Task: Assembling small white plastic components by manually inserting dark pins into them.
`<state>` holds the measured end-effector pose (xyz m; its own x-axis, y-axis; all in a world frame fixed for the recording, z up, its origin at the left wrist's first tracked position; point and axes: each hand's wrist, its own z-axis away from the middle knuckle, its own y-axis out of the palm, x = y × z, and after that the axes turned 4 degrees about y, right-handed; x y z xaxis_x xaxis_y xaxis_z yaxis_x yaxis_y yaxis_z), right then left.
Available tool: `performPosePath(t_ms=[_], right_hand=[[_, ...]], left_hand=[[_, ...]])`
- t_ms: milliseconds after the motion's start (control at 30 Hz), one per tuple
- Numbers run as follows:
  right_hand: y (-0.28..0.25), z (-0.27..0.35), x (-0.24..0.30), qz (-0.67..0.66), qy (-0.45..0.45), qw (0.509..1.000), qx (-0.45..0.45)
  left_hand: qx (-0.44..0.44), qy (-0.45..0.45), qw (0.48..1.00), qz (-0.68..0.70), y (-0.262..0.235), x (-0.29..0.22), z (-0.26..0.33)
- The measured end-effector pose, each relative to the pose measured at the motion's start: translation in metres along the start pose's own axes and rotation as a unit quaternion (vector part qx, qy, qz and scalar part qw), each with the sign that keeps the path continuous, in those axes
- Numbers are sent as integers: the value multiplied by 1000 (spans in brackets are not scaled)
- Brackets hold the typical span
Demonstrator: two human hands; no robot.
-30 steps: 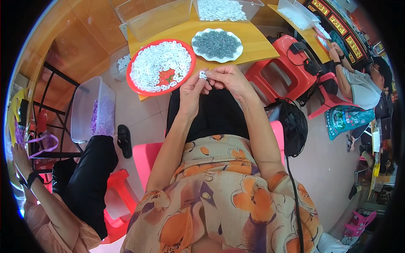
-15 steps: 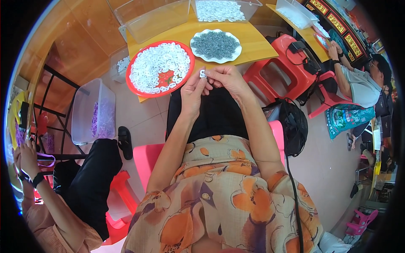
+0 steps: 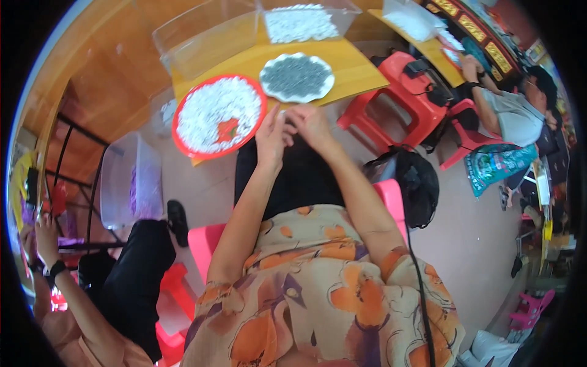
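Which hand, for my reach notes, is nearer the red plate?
Left: the left hand is beside the right edge of the red plate; the right hand is farther right.

At upper centre, the yellow wood-look rectangular worktop (image 3: 358,68) appears smooth with a faint sheen; the round red plastic tray (image 3: 263,103) and white scalloped dish (image 3: 331,82) look glossy. The clear rectangular plastic bin (image 3: 205,38) above is see-through. Lower centre, the orange-flowered beige cloth shirt (image 3: 312,293) is matt and creased.
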<state>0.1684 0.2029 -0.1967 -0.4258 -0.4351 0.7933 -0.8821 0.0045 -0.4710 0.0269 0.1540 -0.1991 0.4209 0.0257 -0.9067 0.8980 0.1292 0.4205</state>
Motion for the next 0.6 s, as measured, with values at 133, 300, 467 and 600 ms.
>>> performPosePath(t_ms=[133,300,467,600], right_hand=[[1,-2,-1,64,-102,992,-26],[-3,3,-5,33,-106,991,-71],[-12,3,-3,53,-119,989,-72],[-15,-1,-2,90,-138,985,-60]], left_hand=[[-91,-13,996,-11,4,20,-17],[-114,-21,993,7,10,30,-23],[-108,-66,992,-2,20,23,-24],[-97,-29,995,-4,21,25,-24]])
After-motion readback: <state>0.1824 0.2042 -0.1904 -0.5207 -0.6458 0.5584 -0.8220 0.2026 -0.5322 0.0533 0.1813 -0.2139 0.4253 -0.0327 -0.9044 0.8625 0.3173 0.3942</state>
